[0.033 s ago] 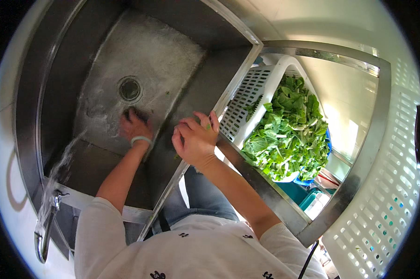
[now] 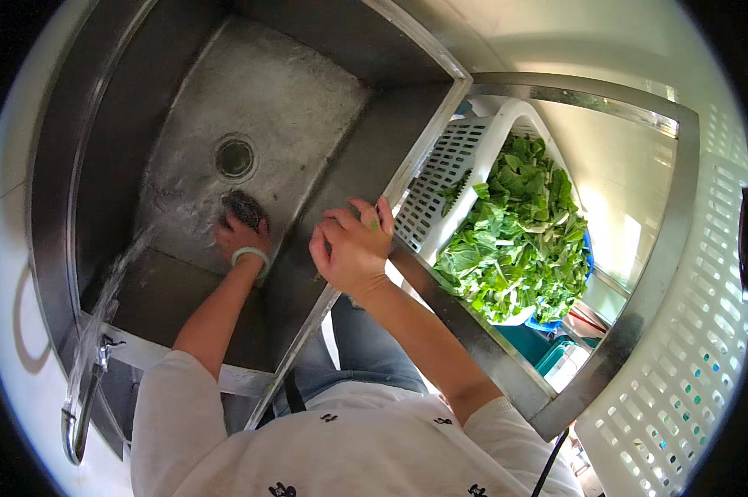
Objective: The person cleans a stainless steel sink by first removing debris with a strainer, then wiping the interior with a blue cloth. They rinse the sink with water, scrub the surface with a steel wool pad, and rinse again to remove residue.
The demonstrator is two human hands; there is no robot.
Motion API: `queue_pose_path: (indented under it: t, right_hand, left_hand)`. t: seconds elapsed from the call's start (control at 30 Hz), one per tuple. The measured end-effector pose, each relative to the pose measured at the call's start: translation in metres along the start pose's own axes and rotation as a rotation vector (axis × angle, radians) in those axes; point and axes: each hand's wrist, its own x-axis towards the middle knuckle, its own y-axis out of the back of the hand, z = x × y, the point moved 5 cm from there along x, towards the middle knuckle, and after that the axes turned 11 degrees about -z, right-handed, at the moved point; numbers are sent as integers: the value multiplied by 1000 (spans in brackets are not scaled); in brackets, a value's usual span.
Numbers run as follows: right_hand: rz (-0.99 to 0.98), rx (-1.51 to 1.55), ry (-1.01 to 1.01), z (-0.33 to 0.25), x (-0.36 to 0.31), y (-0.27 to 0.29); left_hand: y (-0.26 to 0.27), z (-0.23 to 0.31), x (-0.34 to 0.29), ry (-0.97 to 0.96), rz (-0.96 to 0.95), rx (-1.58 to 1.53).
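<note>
Deep in the metal sink (image 2: 307, 79), just below the round drain (image 2: 235, 157), my left hand (image 2: 239, 240) presses a dark steel wool scrubber (image 2: 245, 209) against the wet bottom. Its fingertips are partly hidden by the scrubber. A pale bangle circles that wrist. My right hand (image 2: 353, 247) hovers over or rests on the sink's right rim; I cannot tell whether it touches. Its fingers are bent but apart, with nothing held, and a small green scrap sticks to it. Water (image 2: 113, 286) runs from the curved tap (image 2: 79, 422) at the left into the sink.
Right of the sink, a white perforated basket (image 2: 448, 178) full of chopped leafy greens (image 2: 515, 232) sits within a metal frame (image 2: 589, 87). Another white perforated panel or crate (image 2: 672, 364) stands at the far right. Teal containers (image 2: 548, 356) show below the greens.
The scrubber under my left hand shows more plainly now, and that hand has shifted slightly. My right hand has hardly moved. Water keeps running.
</note>
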Motion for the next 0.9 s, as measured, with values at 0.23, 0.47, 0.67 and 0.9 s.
queue_pose_path:
  t: [0.23,0.47,0.67,0.9]
  right_hand:
    - [-39,-7,1,1,2,-2]
    - [-82,-43,-23,-1,5,1]
    - [-97,-7,-51,2,1,-3]
    - [-23,6,-41,2,5,-1]
  left_hand:
    - [14,84,41,-667,12,-443]
    - [39,287,70,-1139,-92,-98]
    - [-11,314,117,-1250,171,604]
    - [32,286,153,-787,226,407]
